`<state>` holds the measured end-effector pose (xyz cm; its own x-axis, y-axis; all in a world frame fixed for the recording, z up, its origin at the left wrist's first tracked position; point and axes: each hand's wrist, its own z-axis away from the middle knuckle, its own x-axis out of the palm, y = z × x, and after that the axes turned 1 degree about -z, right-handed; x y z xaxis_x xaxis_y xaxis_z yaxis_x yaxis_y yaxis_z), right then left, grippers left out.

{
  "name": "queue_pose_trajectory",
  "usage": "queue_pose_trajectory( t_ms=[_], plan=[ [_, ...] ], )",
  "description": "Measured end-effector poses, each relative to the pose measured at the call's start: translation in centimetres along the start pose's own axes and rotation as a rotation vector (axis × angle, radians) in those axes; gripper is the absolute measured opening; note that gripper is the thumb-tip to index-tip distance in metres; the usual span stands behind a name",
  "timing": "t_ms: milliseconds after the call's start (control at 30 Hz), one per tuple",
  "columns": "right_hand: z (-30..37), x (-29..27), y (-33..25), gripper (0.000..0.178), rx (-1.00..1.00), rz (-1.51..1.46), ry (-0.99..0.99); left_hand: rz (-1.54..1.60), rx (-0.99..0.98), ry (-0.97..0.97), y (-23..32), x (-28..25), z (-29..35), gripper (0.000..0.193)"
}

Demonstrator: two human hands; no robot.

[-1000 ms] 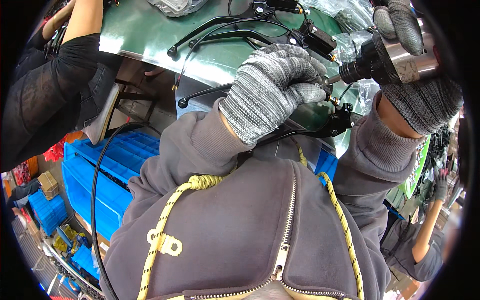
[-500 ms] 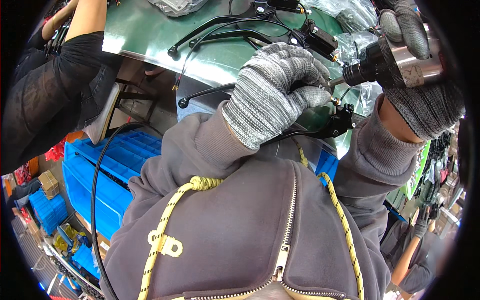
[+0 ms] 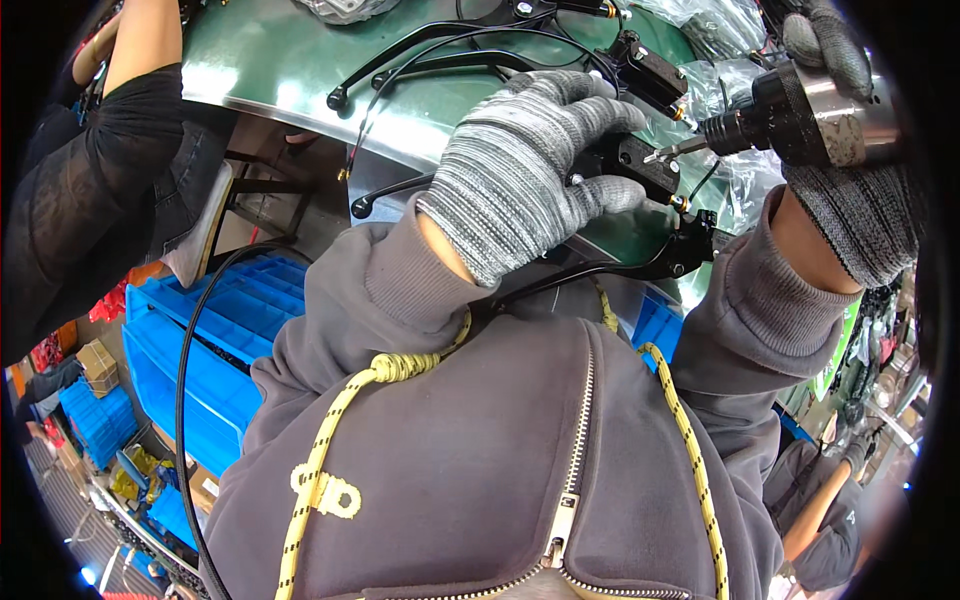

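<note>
My left hand (image 3: 535, 165), in a grey striped knit glove, is over a black brake lever assembly. Its thumb and fingers are spread to either side of the assembly's rectangular reservoir (image 3: 648, 168). In my right hand (image 3: 850, 220), gloved in darker grey, is a black and silver power screwdriver (image 3: 815, 115), gripped around its body. Its bit (image 3: 682, 149) points left, with the tip at the reservoir's top. A second lever assembly (image 3: 650, 75) lies just beyond, and another black lever (image 3: 640, 268) lies nearer my body.
The green table (image 3: 260, 60) carries clear plastic bags (image 3: 715, 25) at the far right. Blue crates (image 3: 190, 370) stand at lower left, by a black cable (image 3: 185, 400). A co-worker's arm (image 3: 100, 190) is at the left; another person (image 3: 825, 510) is at lower right.
My left thumb and fingers have parted from their pinch near the bit, uncovering the reservoir. The screwdriver's bit has shifted slightly, its tip now showing over the reservoir.
</note>
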<state>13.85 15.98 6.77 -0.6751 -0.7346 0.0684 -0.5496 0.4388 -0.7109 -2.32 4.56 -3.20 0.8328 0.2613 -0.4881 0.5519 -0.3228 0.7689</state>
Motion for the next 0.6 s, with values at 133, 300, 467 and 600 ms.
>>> queue_pose_trajectory(
  t_ms=[133, 300, 467, 600],
  plan=[
    [0.1, 0.0, 0.2, 0.052, 0.006, 0.000, 0.000, -0.012, 0.009, -0.042, 0.2, 0.3, -0.1, 0.047],
    [0.5, 0.0, 0.5, 0.051, 0.014, 0.007, 0.008, -0.016, -0.039, -0.030, 0.8, 0.9, 0.1, 0.045],
    [0.7, -0.3, 0.7, 0.050, 0.009, 0.015, 0.015, -0.006, -0.055, -0.046, 1.0, 1.7, 0.3, 0.045],
    [0.9, -0.4, 0.6, 0.049, 0.006, 0.022, 0.016, -0.061, 0.030, 0.012, 1.0, 2.2, 0.6, 0.046]
  ],
)
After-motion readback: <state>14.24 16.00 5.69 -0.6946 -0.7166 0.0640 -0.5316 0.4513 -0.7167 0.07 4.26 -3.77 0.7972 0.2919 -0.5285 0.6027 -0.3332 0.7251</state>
